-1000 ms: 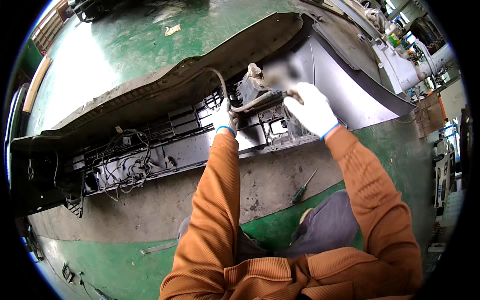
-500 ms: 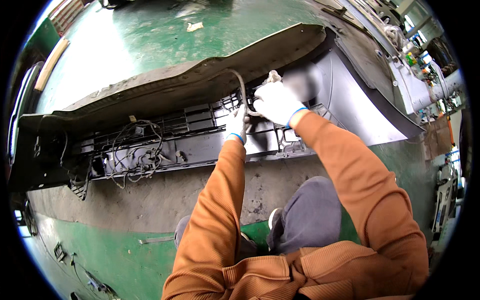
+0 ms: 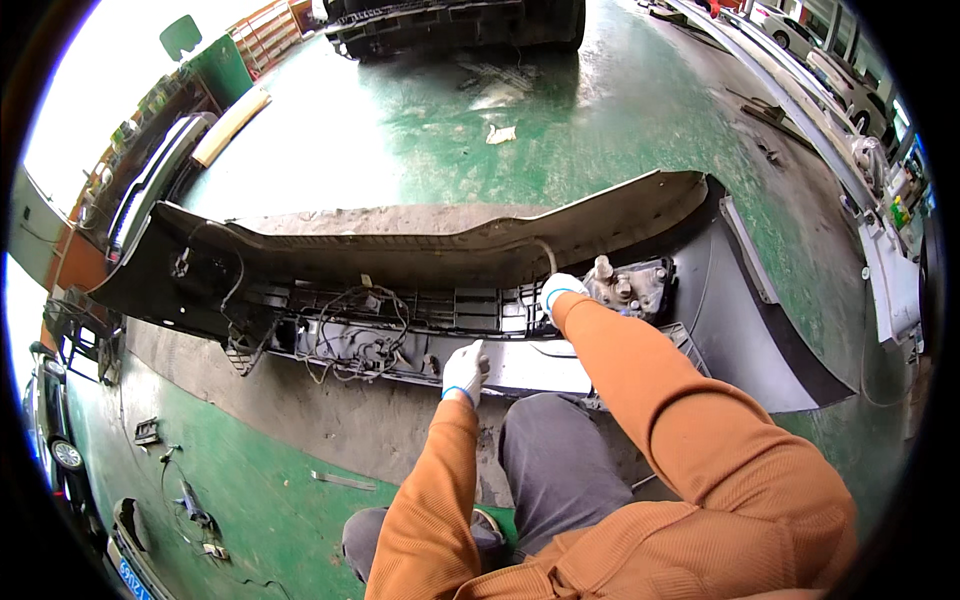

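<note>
A large car bumper cover [image 3: 790, 370] lies with its inner side up across the floor in front of me. My right hand [image 3: 562, 290], in a white glove, is closed around the lower part of a grey-brown hose [image 3: 546, 254] that curves down from the bumper's far wall. A lamp-like unit [image 3: 640, 288] with round knobs on its back sits just right of that hand. My left hand [image 3: 466, 372], also gloved, is at the bumper's near edge with a finger stretched out, holding nothing visible. Left of it a tangled wiring harness [image 3: 365, 330] lies over the black grille [image 3: 475, 308].
A flat brown sheet [image 3: 230, 400] lies under the bumper on the green floor. A metal strip [image 3: 343, 481] and a corded power tool [image 3: 195, 505] lie at the lower left. Long metal rails [image 3: 800, 115] run along the right. A vehicle's dark front [image 3: 455, 28] stands at the far side.
My view has risen and shows more of the workshop. My left hand has left the hose and come down to the near edge. My right hand has moved from the lamp-like unit to the hose.
</note>
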`<state>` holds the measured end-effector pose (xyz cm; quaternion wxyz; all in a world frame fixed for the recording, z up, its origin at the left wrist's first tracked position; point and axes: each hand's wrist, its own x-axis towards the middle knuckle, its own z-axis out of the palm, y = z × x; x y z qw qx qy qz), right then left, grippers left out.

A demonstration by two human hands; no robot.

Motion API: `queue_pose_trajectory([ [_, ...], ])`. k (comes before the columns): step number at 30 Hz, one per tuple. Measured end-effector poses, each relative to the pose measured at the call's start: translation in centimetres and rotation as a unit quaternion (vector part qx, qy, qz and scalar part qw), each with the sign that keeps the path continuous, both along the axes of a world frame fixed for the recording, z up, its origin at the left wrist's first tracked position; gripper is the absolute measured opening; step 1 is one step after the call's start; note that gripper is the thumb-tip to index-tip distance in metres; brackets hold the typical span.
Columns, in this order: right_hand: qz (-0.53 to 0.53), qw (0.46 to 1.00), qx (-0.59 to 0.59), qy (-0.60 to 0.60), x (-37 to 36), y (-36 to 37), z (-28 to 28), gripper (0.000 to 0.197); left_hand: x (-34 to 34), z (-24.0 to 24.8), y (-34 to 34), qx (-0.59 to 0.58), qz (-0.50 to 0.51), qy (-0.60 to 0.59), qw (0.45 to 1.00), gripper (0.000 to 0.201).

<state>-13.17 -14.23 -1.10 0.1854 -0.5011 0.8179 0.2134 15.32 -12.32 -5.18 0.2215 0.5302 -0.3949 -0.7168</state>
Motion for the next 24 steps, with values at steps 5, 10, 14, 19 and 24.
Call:
queue_pose_trajectory([
  [5,0.189,0.971,0.142,-0.017,-3.5,-2.0,-3.8,0.031,0.6,3.1,-1.9,0.022,0.037,0.015,0.999,0.039],
  [10,0.117,0.987,0.095,-0.056,0.1,-2.1,-5.3,0.028,-0.2,3.2,-2.3,0.047,0.044,0.004,0.998,0.052],
  [14,0.151,0.976,0.154,0.013,-15.5,-0.6,-6.2,0.036,-13.1,6.4,-1.9,0.054,-0.091,0.12,0.987,0.063],
  [19,0.102,0.985,0.124,-0.065,-4.9,-1.9,-4.4,0.044,-12.9,1.7,0.2,0.143,-0.082,0.129,0.978,0.036],
  [24,0.073,0.978,0.174,-0.087,-4.4,-0.3,2.0,0.044,-17.8,-1.7,0.3,-0.492,-0.383,-0.207,0.754,0.024],
])
